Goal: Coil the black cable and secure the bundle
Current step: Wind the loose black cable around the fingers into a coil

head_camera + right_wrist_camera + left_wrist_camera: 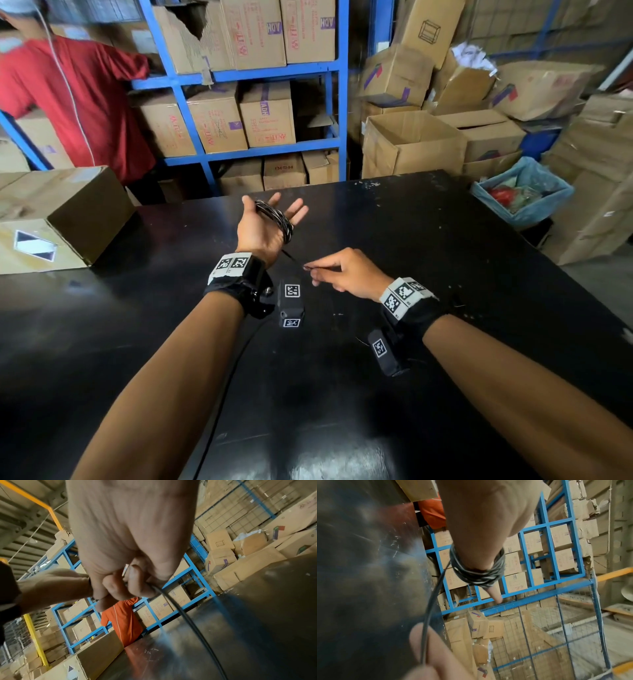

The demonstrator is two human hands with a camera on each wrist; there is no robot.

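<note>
Dim indoor light; soft glare on the glossy black table (445,240); wrist views blurred, edges curved by wide-angle distortion.

Thin black cable (276,219), glossy loops around an upturned palm

Count: one thin black cable (274,217), two bare hands, one glossy black table (428,240), one blue-lined bin (524,195), one red-shirted person (75,99).
</note>
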